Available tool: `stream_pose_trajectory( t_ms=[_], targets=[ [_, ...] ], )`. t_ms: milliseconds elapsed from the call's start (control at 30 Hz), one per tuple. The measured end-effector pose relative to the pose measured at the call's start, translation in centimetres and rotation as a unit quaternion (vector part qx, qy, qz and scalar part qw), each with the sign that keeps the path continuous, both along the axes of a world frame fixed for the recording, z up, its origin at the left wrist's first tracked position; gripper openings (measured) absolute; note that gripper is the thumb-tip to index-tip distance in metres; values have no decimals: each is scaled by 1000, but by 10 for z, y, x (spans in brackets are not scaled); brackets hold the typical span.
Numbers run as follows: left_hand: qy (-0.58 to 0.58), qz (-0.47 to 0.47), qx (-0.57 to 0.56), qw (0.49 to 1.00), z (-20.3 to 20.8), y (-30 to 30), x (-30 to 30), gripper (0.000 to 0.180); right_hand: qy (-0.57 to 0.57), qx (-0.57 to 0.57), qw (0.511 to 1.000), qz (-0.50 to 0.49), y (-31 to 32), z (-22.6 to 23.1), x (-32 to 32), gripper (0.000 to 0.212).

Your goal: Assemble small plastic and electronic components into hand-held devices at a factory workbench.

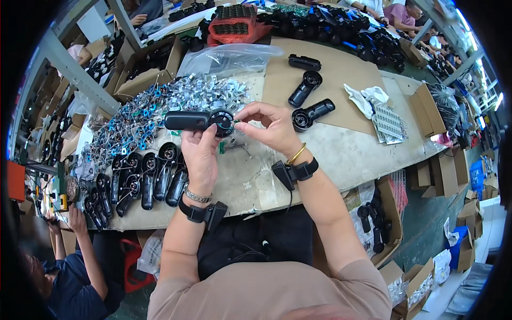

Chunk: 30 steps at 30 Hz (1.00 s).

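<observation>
A black plastic housing point(184, 120), with a long handle and a round end like a handheld fan's, lies sideways above the table. My left hand point(200, 154) grips it from below, thumb on the round end. At that end's right edge, my right hand point(274, 127) pinches what looks like a thin green wire; its tip is partly hidden by the fingers. Under and left of the housing spreads a heap of small wired parts with blue rings and circuit boards point(144, 120). Several similar black housings point(149, 178), opened, stand in rows nearer me.
Three black pieces point(314, 113) lie on a cardboard sheet point(346, 80) at the right. Beyond them are a white cloth point(360, 101) and a stack of small panels point(389, 124). A clear plastic bag point(229, 57) lies behind my hands. A person point(80, 272) works at the left.
</observation>
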<state>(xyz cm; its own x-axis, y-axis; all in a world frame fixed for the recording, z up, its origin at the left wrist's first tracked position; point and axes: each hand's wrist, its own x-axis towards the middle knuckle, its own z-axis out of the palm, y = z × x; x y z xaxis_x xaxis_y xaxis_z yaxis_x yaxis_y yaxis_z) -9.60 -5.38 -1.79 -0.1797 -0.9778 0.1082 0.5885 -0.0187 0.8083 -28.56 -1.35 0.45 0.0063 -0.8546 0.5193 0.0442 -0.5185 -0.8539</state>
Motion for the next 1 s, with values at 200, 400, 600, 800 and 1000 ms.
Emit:
stream_pose_trajectory(
  t_ms=[200,400,600,800,1000],
  targets=[
    [-31,24,-27,999,1,0,-4,38,-17,30,999,15,0,1,-1,20],
    [-86,55,-44,994,0,2,-3,45,-15,27,999,33,0,1,1,20],
    [-95,70,-55,991,0,5,-3,48,-10,26,999,32,0,-1,4,20],
    [-108,86,-85,987,2,1,-7,49,-20,15,999,27,-5,-2,3,20],
    [-90,62,-63,992,3,2,-7,47,7,17,999,-48,-6,-5,3,19]
  ],
)
